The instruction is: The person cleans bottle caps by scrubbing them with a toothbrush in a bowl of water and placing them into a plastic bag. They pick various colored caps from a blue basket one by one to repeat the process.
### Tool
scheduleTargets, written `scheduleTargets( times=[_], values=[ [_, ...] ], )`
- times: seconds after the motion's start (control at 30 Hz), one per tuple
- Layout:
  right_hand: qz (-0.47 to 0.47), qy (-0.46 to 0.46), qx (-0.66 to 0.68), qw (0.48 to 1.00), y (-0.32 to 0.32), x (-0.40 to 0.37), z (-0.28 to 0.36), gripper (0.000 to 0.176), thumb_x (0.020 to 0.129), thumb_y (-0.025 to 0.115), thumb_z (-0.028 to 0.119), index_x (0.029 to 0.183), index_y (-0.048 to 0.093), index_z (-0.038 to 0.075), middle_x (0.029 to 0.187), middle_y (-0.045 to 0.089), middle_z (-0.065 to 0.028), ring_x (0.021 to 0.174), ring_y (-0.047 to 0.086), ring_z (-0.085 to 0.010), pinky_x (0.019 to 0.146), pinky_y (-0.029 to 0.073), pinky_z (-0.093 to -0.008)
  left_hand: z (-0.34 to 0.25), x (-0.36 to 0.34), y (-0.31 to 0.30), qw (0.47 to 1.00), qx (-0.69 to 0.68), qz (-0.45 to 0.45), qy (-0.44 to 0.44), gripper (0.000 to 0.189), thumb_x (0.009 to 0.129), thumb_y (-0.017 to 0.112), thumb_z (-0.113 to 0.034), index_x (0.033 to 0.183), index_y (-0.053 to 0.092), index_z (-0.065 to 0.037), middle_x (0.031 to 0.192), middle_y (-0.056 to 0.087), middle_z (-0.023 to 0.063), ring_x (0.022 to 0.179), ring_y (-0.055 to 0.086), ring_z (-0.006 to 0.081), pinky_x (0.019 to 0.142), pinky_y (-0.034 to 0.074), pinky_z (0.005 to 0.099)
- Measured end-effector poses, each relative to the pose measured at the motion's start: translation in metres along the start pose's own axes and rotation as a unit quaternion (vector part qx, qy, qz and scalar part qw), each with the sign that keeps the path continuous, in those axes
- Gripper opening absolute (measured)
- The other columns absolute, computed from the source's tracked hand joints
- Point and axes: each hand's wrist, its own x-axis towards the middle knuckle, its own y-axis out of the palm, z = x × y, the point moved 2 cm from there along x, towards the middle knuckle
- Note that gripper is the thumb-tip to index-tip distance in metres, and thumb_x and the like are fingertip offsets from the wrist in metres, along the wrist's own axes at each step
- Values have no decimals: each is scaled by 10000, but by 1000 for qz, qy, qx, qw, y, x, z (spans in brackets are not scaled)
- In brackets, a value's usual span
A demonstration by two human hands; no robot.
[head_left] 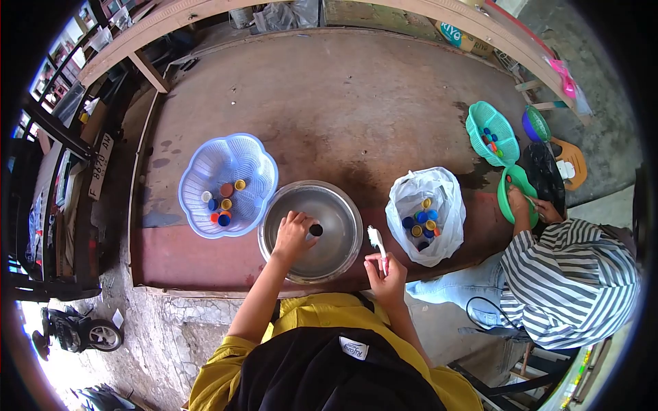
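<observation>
My left hand (pixel 294 235) is over a metal bowl (pixel 334 257) of water, its fingers closed on a black bottle cap (pixel 316 230). To the right of the bowl, my right hand (pixel 386 277) grips a toothbrush (pixel 378 244) with a white and red handle, bristles up. Left of the bowl, a light-blue plastic basket (pixel 240 161) holds several bottle caps in yellow, blue, orange and white. A white plastic bag (pixel 449 198) to the right stands open with several blue and yellow caps inside.
At the right, a co-worker in a striped shirt (pixel 569 274) has both hands at a green bowl (pixel 524 179). Behind it sits a green basket (pixel 507 140) with caps. A black bag (pixel 546 171) lies beside them. A wooden beam (pixel 171 34) crosses the table's far side.
</observation>
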Motion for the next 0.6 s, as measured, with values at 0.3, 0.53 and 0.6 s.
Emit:
scheduleTargets(
  times=[0.3, 0.53, 0.6],
  values=[
    [8, -29, -23, 999, -8, 12, -1, 82, 786, 667, 77, 816, 607, 29, 563, 394, -13, 462, 352, -98, 440, 287, -254, 1, -3, 4, 999, 9, -24, -19, 402, 648, 746, -274, 1011, 623, -151, 998, 584, 40, 1016, 500, 233, 880, 415, 378],
    [32, -31, -8, 999, -2, 18, 1, 82, 783, 667, 73, 809, 604, 28, 567, 422, -32, 490, 390, -131, 463, 321, -275, -11, -7, -19, 995, -77, -43, -39, 377, 626, 727, -211, 966, 591, -122, 892, 601, 60, 902, 563, 238, 808, 414, 379],
    [32, -42, -6, 999, -2, 20, 1, 82, 776, 671, 59, 800, 599, 26, 570, 420, -31, 480, 377, -116, 455, 309, -265, -16, -10, -26, 988, -137, -53, -54, 379, 616, 720, -175, 958, 568, -114, 888, 598, 67, 889, 569, 243, 798, 413, 380]
  ],
)
